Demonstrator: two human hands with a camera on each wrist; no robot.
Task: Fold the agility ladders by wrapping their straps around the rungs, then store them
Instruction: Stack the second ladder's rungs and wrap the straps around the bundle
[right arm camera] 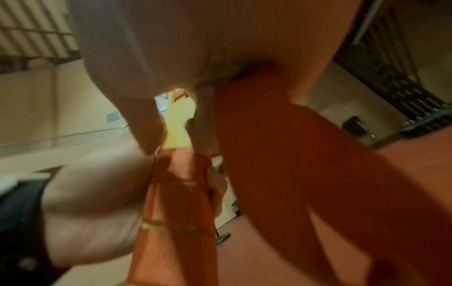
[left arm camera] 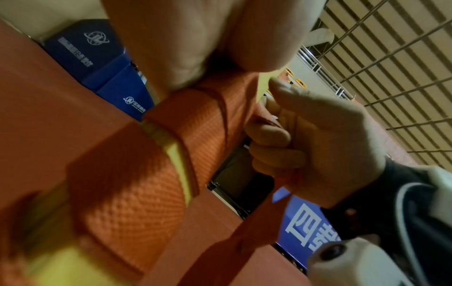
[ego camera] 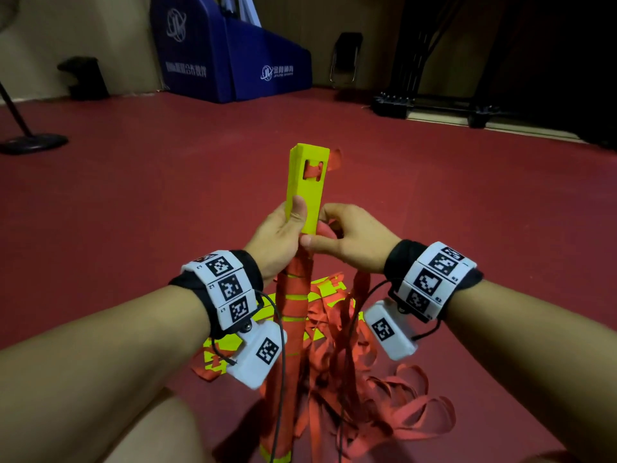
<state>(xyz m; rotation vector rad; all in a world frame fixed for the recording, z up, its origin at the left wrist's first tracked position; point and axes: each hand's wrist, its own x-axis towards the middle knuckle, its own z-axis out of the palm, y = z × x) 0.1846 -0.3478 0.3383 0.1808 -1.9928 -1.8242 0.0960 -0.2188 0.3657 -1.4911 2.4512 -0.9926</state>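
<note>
A bundle of yellow rungs (ego camera: 305, 188) stands upright in front of me, its lower part wound with red strap (ego camera: 295, 302). My left hand (ego camera: 283, 228) grips the bundle from the left, thumb pressed on the yellow face. My right hand (ego camera: 347, 238) pinches the red strap at the edge of the wound part, just under the bare yellow end. In the left wrist view the wound strap (left arm camera: 190, 131) and the right hand (left arm camera: 318, 139) show close up. The right wrist view shows the strap (right arm camera: 281, 164) running from my fingers beside the bundle (right arm camera: 178, 193).
Loose red strap (ego camera: 394, 402) and more yellow rungs (ego camera: 220, 349) lie tangled on the red floor below my hands. Blue padded blocks (ego camera: 233, 55) stand at the back wall, a black stand base (ego camera: 33, 142) at the left, dark equipment (ego camera: 434, 105) at the right.
</note>
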